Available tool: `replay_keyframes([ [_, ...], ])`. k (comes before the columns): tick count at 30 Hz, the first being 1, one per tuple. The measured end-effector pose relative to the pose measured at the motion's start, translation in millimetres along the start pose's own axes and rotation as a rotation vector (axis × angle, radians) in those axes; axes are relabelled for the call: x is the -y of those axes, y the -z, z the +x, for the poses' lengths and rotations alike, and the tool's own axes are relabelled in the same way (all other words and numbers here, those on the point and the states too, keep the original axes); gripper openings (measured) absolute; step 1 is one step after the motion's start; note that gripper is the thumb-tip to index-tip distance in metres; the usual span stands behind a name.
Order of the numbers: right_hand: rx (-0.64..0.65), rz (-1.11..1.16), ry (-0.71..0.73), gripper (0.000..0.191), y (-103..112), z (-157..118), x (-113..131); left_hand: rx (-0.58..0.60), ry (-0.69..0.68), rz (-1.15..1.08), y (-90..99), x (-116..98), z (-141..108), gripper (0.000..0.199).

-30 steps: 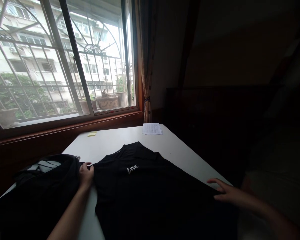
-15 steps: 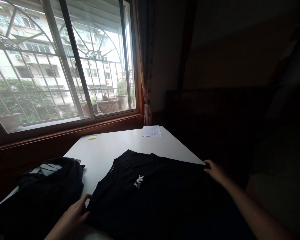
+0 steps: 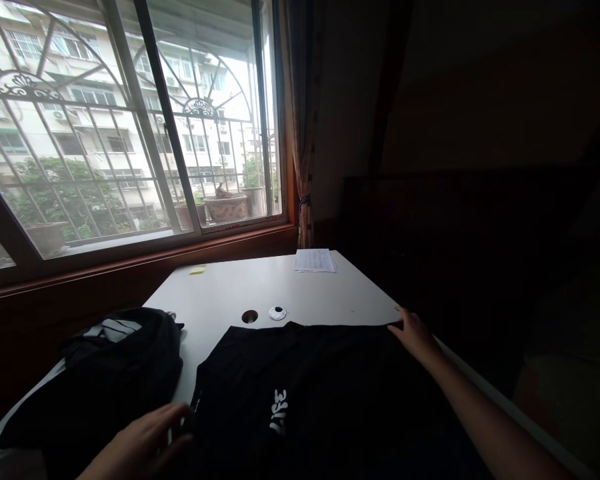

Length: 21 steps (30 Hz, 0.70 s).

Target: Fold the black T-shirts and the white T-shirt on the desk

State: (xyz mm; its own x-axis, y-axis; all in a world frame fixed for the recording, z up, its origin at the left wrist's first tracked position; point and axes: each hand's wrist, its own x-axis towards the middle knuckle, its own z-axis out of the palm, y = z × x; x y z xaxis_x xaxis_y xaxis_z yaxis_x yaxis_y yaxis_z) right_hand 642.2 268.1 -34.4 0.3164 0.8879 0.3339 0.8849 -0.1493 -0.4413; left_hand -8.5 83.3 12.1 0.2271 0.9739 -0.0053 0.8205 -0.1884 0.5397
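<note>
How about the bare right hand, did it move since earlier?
Yes, the bare right hand has moved forward and left, closer to the flat white paper sheets.

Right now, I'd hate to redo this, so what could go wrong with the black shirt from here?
The right hand pinches the black shirt close to the white table's right edge, so cloth could slip over the side. The dark clothing pile lies just left of the shirt, and the left hand might catch it too. The shirt's far edge lies near the round white disc and could nudge it, if it is loose.
</note>
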Motion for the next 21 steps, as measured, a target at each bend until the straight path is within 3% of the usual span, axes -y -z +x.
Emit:
replay_keyframes([
  [2, -0.011, -0.027, -0.038, 0.060, 1, -8, -6, -0.048, -0.056, 0.044, 9.5, -21, 42, 0.024],
  [5, -0.025, -0.047, -0.058, 0.061, 4, -24, -17, -0.132, -0.130, 0.137, 9.5, -41, 102, 0.023],
  [8, -0.040, -0.054, -0.016, 0.057, 5, -39, -23, -0.204, -0.166, 0.202, -1.5, -40, 156, 0.024],
  [11, -0.056, -0.064, 0.019, 0.052, 4, -48, -25, -0.153, -0.141, 0.217, -13.9, -29, 195, 0.033],
  [16, -0.041, -0.113, 0.053, 0.050, 2, -46, -26, -0.064, -0.113, 0.212, -23.6, -17, 224, 0.026],
  [21, -0.079, -0.199, 0.122, 0.045, -6, -30, -25, 0.007, -0.052, 0.244, -6.7, -14, 214, 0.015],
])
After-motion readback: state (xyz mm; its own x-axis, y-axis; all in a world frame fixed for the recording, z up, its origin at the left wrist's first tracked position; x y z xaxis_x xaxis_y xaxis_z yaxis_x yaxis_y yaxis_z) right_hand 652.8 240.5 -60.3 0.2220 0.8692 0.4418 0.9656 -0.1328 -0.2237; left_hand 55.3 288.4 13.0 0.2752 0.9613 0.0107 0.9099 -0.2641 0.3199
